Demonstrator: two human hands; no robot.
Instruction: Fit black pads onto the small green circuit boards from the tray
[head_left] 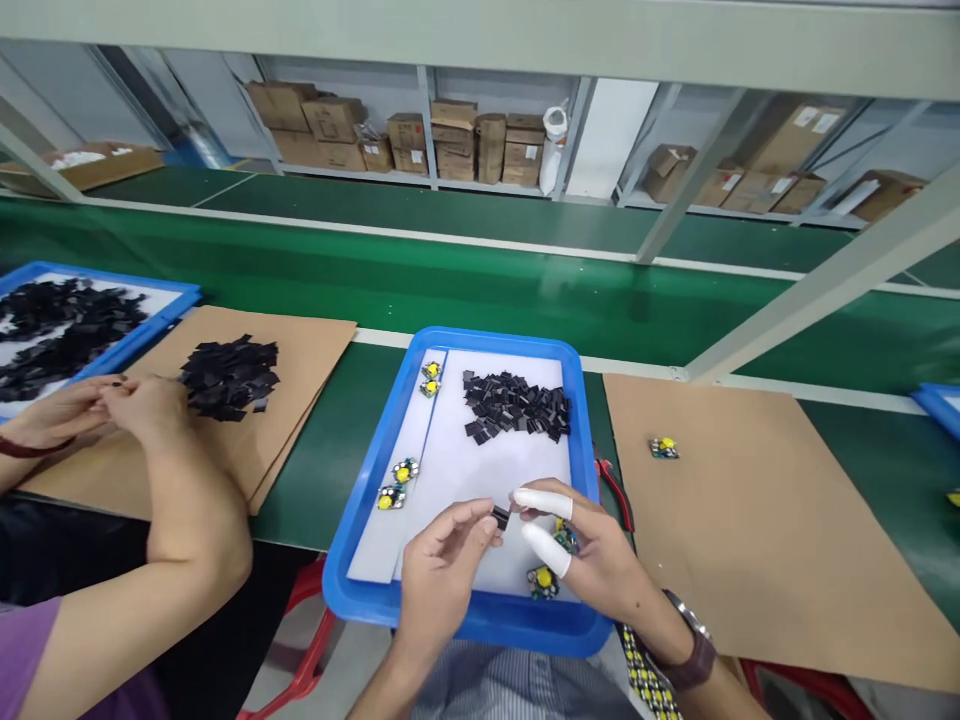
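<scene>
My left hand (441, 572) pinches a small black rectangular piece (500, 518) between thumb and forefinger, above the blue tray (352, 590). Close to that piece's right end is my right hand (604, 555), its thumb and forefinger in white finger covers and held apart. I cannot tell whether a fingertip touches the piece. A pile of similar black pieces (517, 405) lies on the tray's white lining. Small circuit boards with yellow parts, such as one board (543, 582) under my right hand, lie in the tray; others sit along its left side.
Red-handled pliers (616, 492) lie beside the tray. On the right, a cardboard sheet (750, 540) bears one circuit board (664, 447). A co-worker's hands (146, 405) are at the left, near another black pile (231, 375). A slanted metal post (825, 270) stands at the right.
</scene>
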